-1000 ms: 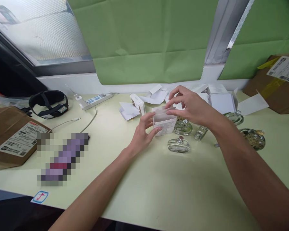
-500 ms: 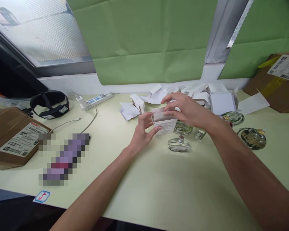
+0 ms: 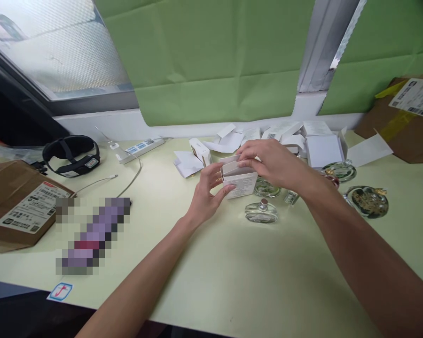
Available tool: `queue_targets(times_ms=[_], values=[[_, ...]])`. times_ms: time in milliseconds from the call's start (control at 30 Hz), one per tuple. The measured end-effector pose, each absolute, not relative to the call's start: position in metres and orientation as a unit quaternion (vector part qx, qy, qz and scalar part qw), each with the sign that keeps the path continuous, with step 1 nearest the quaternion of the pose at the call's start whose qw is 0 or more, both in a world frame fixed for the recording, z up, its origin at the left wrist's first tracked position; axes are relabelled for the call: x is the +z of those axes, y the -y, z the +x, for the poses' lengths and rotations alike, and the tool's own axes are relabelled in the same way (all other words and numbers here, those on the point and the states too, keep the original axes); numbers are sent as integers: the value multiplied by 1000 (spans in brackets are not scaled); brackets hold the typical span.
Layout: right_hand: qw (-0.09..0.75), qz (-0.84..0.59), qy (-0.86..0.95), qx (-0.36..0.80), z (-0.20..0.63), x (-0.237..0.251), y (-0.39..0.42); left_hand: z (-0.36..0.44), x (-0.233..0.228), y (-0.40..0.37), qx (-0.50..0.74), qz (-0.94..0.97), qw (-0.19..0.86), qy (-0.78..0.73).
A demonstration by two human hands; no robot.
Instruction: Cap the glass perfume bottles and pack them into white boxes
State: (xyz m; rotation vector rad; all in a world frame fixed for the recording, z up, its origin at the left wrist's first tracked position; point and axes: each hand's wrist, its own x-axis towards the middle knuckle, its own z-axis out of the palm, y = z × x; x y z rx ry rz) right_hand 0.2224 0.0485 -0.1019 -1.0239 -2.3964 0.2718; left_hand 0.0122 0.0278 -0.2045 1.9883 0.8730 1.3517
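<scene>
A small white carton with printed text stands on the table, its top flaps raised. Its left side is gripped by my left hand, thumb on the front face and fingers behind. From above, my right hand pinches at the upright flap, fingers closed along the carton's top edge. The inside of the carton is hidden. Just in front lies a flat, clear perfume bottle with a silver cap. Behind and right of the carton sits a greenish glass bottle, partly covered by the carton and my right hand.
Several white boxes and loose white paper pieces lie along the back wall. Ornate bottles are at right. Cardboard boxes flank both sides. At left are a black headset, a power strip and a pixelated purple object.
My right hand has dropped slightly over the carton's top and its fingers have drawn closer together on the flap. The left hand keeps its grip. The view has shifted slightly.
</scene>
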Motion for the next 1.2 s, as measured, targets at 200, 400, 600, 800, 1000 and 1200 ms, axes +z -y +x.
queue_targets(times_ms=[200, 400, 600, 800, 1000, 1200], values=[[255, -357, 892, 111, 219, -100, -43, 11, -200, -24, 492, 749, 311, -316], [238, -359, 895, 116, 215, -111, -46, 8, -207, -27, 482, 750, 322, -319], [230, -377, 889, 118, 213, -109, -44, 9, -206, -27, 484, 748, 326, -318], [222, -421, 873, 103, 211, -109, -45, 9, -206, -27, 479, 743, 330, -330], [218, -446, 862, 105, 210, -114, -50, 10, -203, -27, 481, 732, 345, -336], [222, -433, 868, 104, 211, -109, -47, 8, -205, -29, 485, 749, 316, -323]])
